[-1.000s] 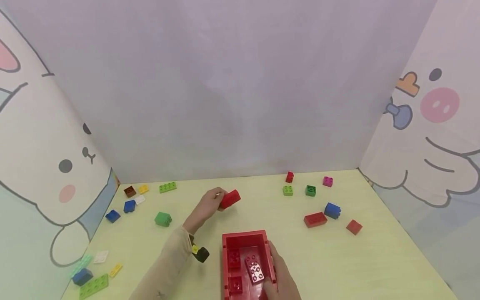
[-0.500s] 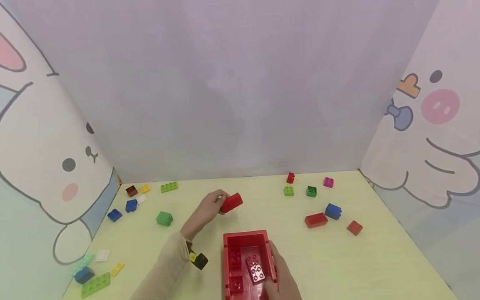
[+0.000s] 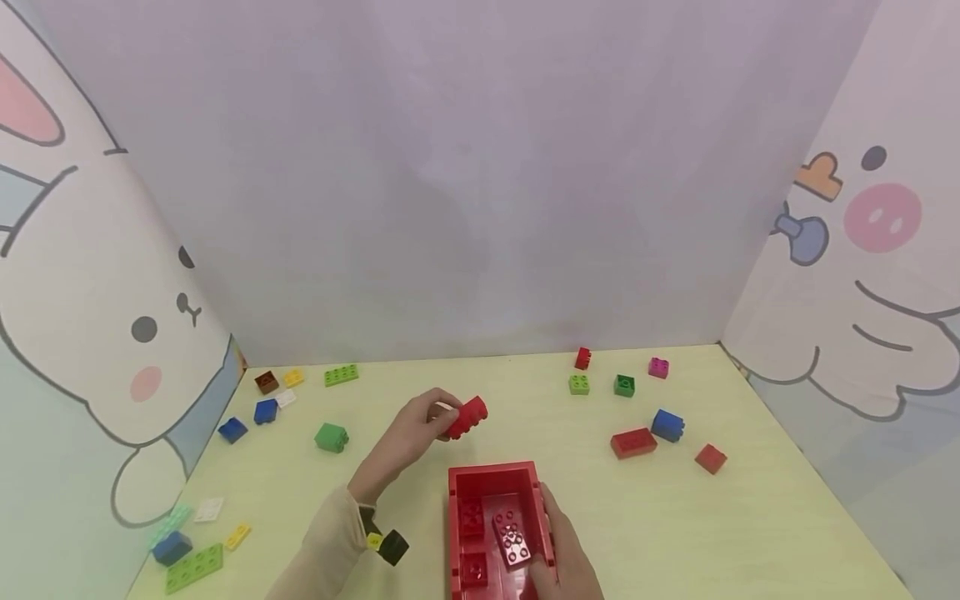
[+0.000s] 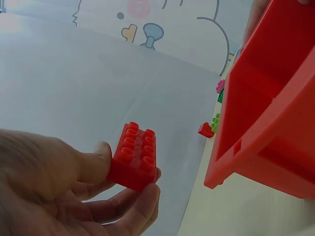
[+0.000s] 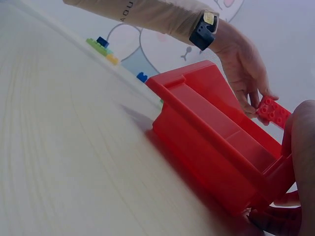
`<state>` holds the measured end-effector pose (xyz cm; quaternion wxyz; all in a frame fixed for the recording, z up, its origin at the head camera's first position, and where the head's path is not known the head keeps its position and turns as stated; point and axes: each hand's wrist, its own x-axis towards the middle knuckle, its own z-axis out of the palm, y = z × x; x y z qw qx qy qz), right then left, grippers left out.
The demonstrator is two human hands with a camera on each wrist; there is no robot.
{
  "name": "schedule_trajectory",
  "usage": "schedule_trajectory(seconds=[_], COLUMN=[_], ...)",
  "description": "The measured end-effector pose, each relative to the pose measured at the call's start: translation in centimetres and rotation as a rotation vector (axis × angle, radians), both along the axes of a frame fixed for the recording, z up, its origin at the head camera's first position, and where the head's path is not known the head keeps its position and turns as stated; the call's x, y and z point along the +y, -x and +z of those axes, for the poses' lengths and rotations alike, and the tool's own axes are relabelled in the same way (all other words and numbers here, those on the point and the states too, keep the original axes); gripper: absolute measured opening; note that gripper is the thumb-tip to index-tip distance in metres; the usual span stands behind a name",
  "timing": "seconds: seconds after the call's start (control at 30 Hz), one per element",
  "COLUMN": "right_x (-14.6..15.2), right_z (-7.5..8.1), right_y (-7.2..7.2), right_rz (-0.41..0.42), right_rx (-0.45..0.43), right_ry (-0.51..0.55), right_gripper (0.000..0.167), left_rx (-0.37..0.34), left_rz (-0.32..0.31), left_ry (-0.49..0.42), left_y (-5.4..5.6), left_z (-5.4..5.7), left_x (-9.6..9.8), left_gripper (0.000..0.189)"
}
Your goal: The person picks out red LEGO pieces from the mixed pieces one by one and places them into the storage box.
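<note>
Red bin: landmark, on the yellow-green table, three red bricks inside.
Red brick: lifted just beyond the bin's far-left corner, clear of the table, studs facing the bin.
Left hand: thumb and fingers clamped on the red brick.
Right hand: at the bin's right wall, fingers curled round its near right corner.
Loose red brick: right of the bin, well apart.
Green brick: left of the bin.
</note>
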<state>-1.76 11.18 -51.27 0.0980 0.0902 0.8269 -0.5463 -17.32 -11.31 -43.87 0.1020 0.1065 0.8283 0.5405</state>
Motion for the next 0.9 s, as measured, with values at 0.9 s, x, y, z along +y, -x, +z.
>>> schedule_trajectory(seconds=[0.9], right_x=[0.0], right_z=[0.2], right_y=[0.0], right_rz=[0.0], right_rx=[-0.017], right_ry=[-0.013], right_gripper=[0.1], left_rx=[0.088], left_rz=[-0.049], left_ry=[0.086], left_y=[-4.3], left_z=[0.9], left_x=[0.5], left_gripper=[0.024])
